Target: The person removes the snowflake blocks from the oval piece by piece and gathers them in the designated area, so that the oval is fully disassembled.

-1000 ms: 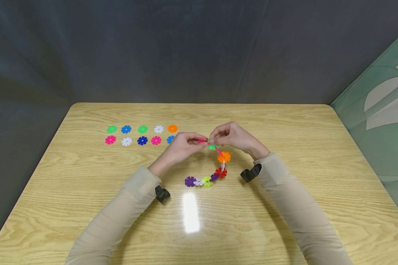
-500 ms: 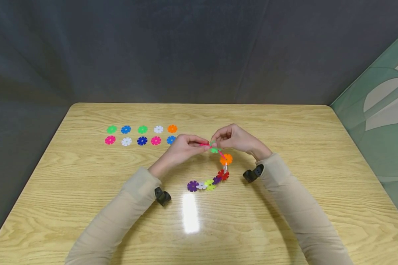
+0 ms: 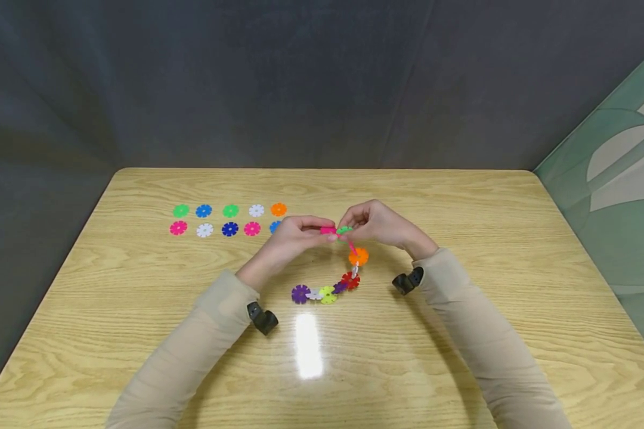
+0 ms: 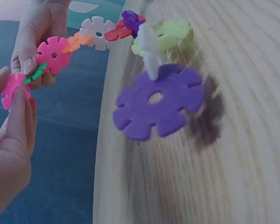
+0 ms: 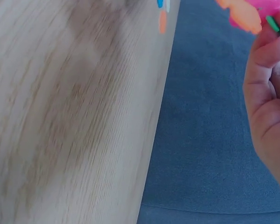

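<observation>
Notched plastic snowflake discs are joined into a chain held between the two hands. My left hand (image 3: 292, 237) pinches a pink disc (image 4: 10, 91) at one end. Slotted against it is a green disc (image 4: 36, 74), gripped by the thumb and fingers of my right hand (image 3: 378, 225). From there the chain hangs toward me: a second pink disc (image 4: 53, 49), an orange disc (image 3: 359, 258), then white, red, purple, yellow-green and white ones. A purple disc (image 4: 177, 105) forms the far end, close over the table in the left wrist view.
Loose discs lie in two rows at the table's back left, among them an orange one (image 3: 279, 209) and a dark blue one (image 3: 230, 229). A light blue disc (image 3: 275, 226) is partly covered by the left hand. The wooden table (image 3: 461, 208) ends at a dark curtain (image 3: 322, 83).
The hands stay nearly in place. The hanging chain swings slightly right, then back left, and the held pink and green discs have tilted to show more of their faces.
</observation>
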`<state>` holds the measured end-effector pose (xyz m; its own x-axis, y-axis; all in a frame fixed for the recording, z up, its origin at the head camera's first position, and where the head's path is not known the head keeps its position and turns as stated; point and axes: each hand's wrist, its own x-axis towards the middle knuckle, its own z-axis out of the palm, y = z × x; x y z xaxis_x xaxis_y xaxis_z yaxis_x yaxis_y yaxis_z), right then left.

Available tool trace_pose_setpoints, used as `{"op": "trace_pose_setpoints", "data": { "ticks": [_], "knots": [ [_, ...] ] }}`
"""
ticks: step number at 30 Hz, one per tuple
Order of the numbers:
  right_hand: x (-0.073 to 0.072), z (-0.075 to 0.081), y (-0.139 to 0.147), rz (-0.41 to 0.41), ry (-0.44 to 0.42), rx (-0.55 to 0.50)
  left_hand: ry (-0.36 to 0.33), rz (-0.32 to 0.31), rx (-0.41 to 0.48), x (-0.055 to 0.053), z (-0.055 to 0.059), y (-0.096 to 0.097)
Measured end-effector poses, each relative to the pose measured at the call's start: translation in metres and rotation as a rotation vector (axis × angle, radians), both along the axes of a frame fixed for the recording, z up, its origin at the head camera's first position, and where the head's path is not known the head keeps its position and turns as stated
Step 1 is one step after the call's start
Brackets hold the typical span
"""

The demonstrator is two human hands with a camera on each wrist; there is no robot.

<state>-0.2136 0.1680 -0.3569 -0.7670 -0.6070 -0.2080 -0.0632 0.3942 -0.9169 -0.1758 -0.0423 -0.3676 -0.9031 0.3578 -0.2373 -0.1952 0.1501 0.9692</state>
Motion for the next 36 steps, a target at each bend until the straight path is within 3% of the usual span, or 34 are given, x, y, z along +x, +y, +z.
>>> {"op": "trace_pose_setpoints", "data": {
  "ticks": [9,19,29,36],
  "knots": [
    [0.0032,0.0024,0.0005,-0.001,-0.035,-0.044,0.024,-0.008,-0.076,0.0009,0.0005,0.0012],
    [0.0033,0.0022,0.0007,0.004,-0.059,-0.047,0.055,-0.046,-0.075,0.0018,-0.0015,0.0003],
    [0.0026,0.0033,0.0029,0.061,-0.036,-0.047,0.060,-0.065,-0.112,0.0040,-0.0018,0.0028],
    [0.0041,0.0034,0.0021,0.084,0.036,-0.024,0.066,-0.078,-0.141,0.0049,-0.0024,0.0042]
  ]
}}
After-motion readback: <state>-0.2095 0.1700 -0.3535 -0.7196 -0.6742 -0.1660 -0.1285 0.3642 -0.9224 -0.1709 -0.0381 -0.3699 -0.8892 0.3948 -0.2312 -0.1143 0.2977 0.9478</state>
